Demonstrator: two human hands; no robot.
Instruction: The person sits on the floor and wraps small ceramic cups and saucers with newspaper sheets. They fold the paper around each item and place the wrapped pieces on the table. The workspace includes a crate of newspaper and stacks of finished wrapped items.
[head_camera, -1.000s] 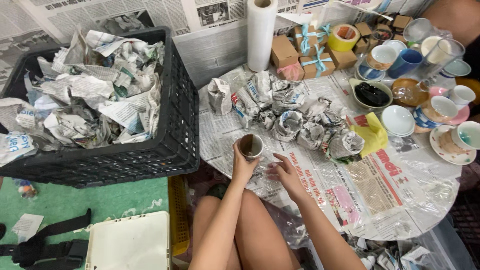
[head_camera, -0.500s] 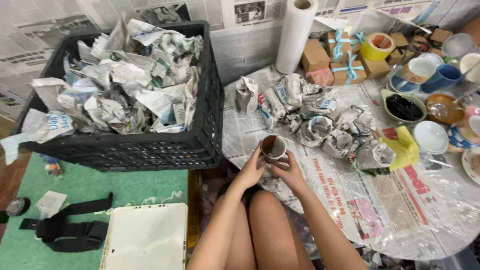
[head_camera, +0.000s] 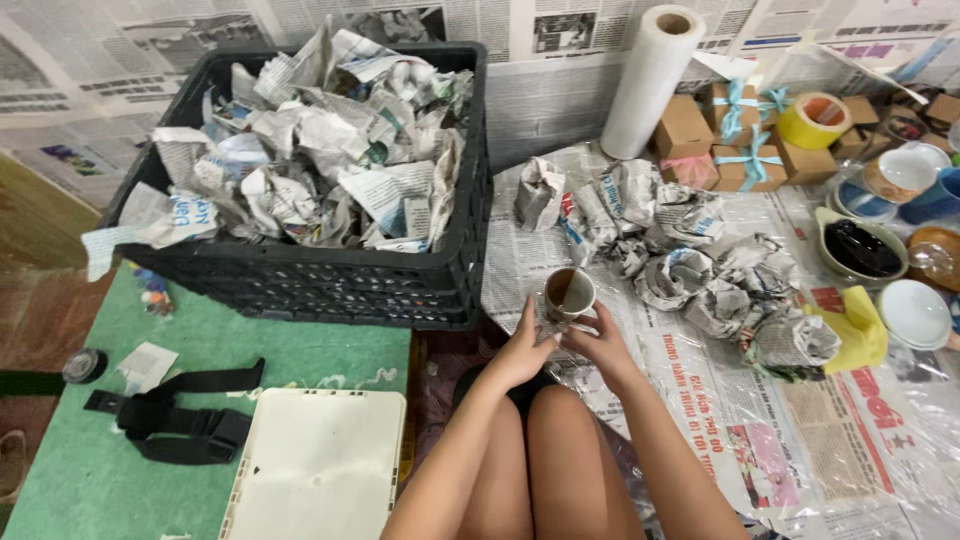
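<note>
Centre frame: left hand and right hand, fingers curled, jointly grip a small brown cup beside the black crate.

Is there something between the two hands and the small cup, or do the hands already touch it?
Nothing visible stands between them. The left hand and the right hand both touch the cup directly, holding it from below over the newspaper sheet. The wrapped bundles lie farther away, to the right.
</note>
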